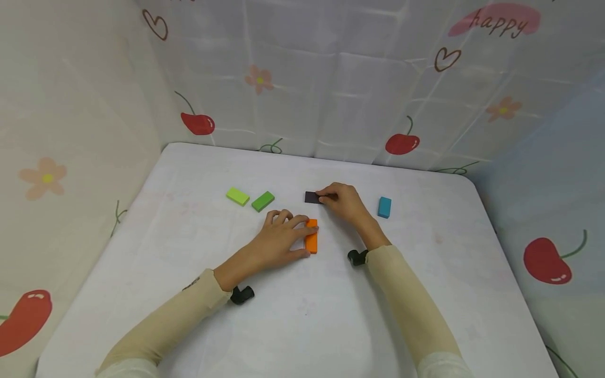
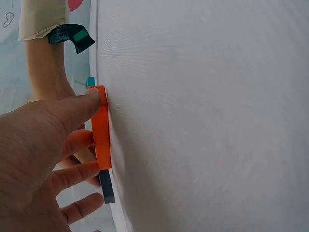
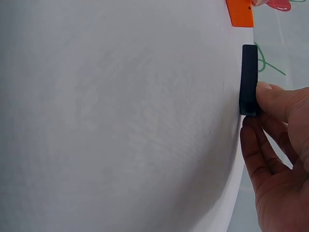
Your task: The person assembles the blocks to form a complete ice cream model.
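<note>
An orange rectangular block [image 1: 311, 244] lies lengthwise on the white table, pointing away from the person. My left hand [image 1: 278, 241] holds it from the left, thumb at the near end and fingertips at the far part. In the left wrist view the thumb rests on one end of the orange block [image 2: 101, 135]. Just beyond it, a black block [image 1: 311, 197] lies crosswise. My right hand [image 1: 347, 203] pinches its right end, covering that end in the head view. The right wrist view shows the thumb against the black block [image 3: 249, 77], with fingertips by its end.
A lime block [image 1: 238, 196] and a green block [image 1: 262, 201] lie to the left, both slanted. To the right of my right hand is a blue block [image 1: 384, 207]. Behind the white table [image 1: 302, 325] hangs a printed curtain [image 1: 326, 94].
</note>
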`<state>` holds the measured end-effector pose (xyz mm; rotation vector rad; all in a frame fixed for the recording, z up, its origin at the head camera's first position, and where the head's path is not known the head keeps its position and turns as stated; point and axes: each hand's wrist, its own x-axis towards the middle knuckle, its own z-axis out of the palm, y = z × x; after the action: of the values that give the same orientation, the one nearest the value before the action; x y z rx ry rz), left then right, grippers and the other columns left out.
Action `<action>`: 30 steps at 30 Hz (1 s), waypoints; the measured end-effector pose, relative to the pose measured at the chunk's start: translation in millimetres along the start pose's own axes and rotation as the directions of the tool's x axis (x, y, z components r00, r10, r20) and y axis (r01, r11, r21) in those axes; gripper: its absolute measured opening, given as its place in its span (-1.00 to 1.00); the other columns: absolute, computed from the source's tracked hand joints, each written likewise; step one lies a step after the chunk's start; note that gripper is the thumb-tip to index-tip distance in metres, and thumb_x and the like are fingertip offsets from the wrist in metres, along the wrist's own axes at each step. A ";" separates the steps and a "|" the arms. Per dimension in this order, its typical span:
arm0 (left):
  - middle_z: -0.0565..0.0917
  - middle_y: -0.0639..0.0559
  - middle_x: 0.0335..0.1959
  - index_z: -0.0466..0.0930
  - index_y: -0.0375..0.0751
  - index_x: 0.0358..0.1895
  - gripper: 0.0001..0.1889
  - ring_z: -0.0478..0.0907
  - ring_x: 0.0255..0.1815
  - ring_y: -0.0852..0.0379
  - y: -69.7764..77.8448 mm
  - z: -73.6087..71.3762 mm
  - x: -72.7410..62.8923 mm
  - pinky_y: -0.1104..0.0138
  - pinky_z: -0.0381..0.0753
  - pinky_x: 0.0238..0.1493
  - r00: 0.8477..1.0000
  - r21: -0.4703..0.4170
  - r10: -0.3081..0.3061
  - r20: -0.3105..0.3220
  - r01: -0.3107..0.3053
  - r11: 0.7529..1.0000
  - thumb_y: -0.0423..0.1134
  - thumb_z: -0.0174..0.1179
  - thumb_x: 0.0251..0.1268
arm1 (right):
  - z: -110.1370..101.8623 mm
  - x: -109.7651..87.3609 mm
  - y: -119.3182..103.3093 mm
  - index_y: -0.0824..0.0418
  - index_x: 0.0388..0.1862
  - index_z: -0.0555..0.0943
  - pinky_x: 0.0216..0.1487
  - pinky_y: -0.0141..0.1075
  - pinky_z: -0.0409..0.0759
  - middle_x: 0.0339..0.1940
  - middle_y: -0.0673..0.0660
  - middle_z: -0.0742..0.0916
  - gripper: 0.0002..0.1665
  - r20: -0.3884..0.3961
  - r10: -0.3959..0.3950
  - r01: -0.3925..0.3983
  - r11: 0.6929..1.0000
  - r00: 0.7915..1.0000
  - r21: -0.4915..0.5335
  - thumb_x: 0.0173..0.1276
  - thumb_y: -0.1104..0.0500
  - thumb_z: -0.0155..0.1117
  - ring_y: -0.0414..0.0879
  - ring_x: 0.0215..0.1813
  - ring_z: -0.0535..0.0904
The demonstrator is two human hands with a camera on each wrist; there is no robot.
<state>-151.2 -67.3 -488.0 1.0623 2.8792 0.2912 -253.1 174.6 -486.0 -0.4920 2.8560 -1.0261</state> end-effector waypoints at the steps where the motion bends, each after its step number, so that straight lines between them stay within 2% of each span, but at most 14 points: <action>1: 0.43 0.16 0.58 0.42 0.37 0.60 -0.34 0.27 0.38 -0.02 0.3 -0.2 -0.1 -0.15 0.12 0.50 1.000 -0.001 0.000 0.000 0.000 1.000 0.37 0.19 0.51 | -0.1 -0.7 -0.2 0.10 0.16 0.84 0.39 -0.05 0.66 0.09 0.12 0.85 -0.73 0.004 0.002 -0.002 1.000 1.000 0.002 0.56 0.15 0.41 0.04 0.17 0.73; 8: 0.46 0.14 0.57 0.46 0.34 0.58 -0.34 0.29 0.38 -0.03 0.9 -1.0 -1.1 -0.16 0.14 0.49 1.000 -0.004 -0.003 -0.010 0.003 1.000 0.36 0.22 0.50 | 1.4 -7.2 -2.1 0.10 0.13 0.84 0.44 -0.04 0.64 0.09 0.10 0.85 -0.74 0.033 0.026 -0.027 0.999 0.999 0.027 0.55 0.14 0.42 0.04 0.20 0.71; 17: 0.49 0.14 0.53 0.50 0.33 0.56 -0.35 0.32 0.36 -0.06 1.6 -3.3 -2.1 -0.18 0.17 0.47 0.999 0.009 0.006 -0.038 -0.006 1.000 0.35 0.24 0.49 | 1.4 -15.6 -6.8 0.11 0.09 0.85 0.39 -0.05 0.66 0.03 0.09 0.85 -0.77 0.040 -0.015 0.014 1.000 0.999 0.022 0.55 0.18 0.42 0.02 0.14 0.73; 30: 0.47 0.07 0.58 0.50 0.27 0.56 -0.35 0.30 0.33 -0.05 4.1 -5.7 -2.5 -0.19 0.15 0.48 0.999 -0.002 0.022 -0.030 -0.022 1.000 0.33 0.24 0.50 | 2.9 -30.7 -11.5 0.14 0.07 0.85 0.32 -0.07 0.71 -0.01 0.10 0.85 -0.79 0.069 -0.059 0.056 0.998 0.996 0.041 0.53 0.22 0.43 -0.01 0.08 0.74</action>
<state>-147.3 -66.8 -481.7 1.0991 2.8950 0.3144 -220.4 174.2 -482.4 -0.5980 2.7702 -1.0491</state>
